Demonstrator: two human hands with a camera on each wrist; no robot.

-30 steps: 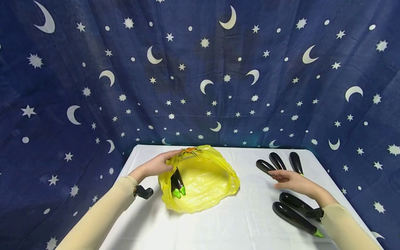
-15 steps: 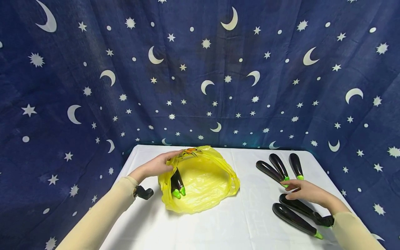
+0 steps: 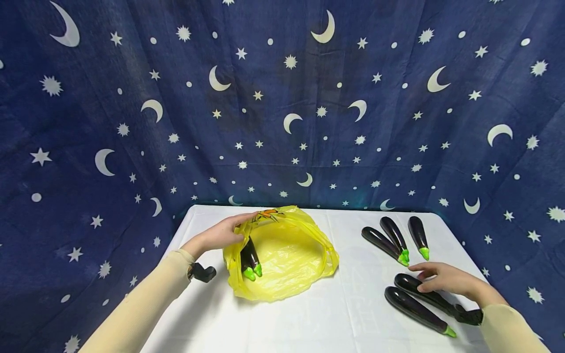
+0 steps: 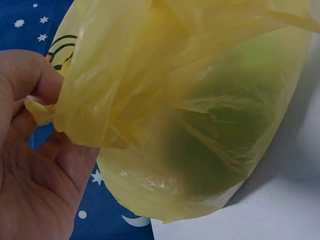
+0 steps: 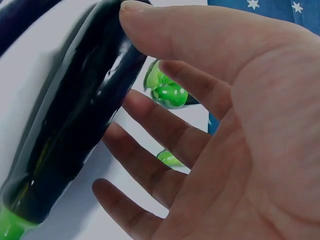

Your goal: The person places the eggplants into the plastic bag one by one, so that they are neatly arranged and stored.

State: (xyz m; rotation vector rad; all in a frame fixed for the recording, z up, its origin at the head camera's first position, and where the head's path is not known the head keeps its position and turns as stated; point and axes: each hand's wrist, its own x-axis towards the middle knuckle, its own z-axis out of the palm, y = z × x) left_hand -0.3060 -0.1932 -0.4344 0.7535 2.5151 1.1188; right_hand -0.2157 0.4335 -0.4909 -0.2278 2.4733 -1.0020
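In the head view my left hand (image 3: 219, 233) holds the rim of a yellow plastic bag (image 3: 324, 267) that lies with its mouth toward me. A twisted bit of the bag sits between the fingers in the left wrist view. Two dark eggplants (image 3: 250, 260) with green stem ends are inside the bag, partly hidden by its side. My right hand (image 3: 450, 282) is over an eggplant (image 3: 408, 283) at the right of the table. In the right wrist view its thumb overlaps that eggplant (image 5: 75, 120), while the fingers (image 5: 160, 125) spread loosely along the side.
Another eggplant (image 3: 415, 309) lies just in front of the one by my right hand. Three more eggplants (image 3: 418, 235) lie farther back on the white table (image 3: 309, 323). A dark blue curtain (image 3: 265, 122) with moons and stars surrounds the table's back and sides.
My right hand has moved right and toward me, from over the far eggplants to the nearer pair, uncovering the far green stems. The left hand and bag have stayed put.
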